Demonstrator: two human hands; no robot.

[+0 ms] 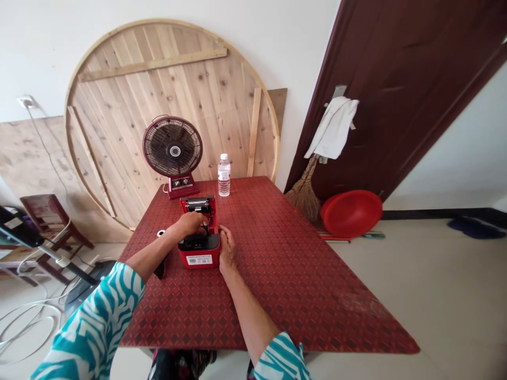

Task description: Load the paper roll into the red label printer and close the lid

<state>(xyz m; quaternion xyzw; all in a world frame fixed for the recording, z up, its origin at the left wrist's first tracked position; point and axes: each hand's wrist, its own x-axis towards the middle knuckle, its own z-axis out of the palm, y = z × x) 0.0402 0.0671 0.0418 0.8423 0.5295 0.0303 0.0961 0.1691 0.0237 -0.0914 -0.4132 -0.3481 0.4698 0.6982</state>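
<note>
A dark red fan [173, 149] stands near a clear bottle [224, 182], and a straw broom [304, 195] beside a red basin [354, 214].

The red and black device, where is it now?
In the head view, the red and black device sits left of centre on the table, left hand at its top, right hand against its right side.

A boxy red-and-black device [200, 243] stands open on the patterned red worktop [285, 248], lid [198, 205] raised at the far side, white label [200, 260] nearest.
</note>
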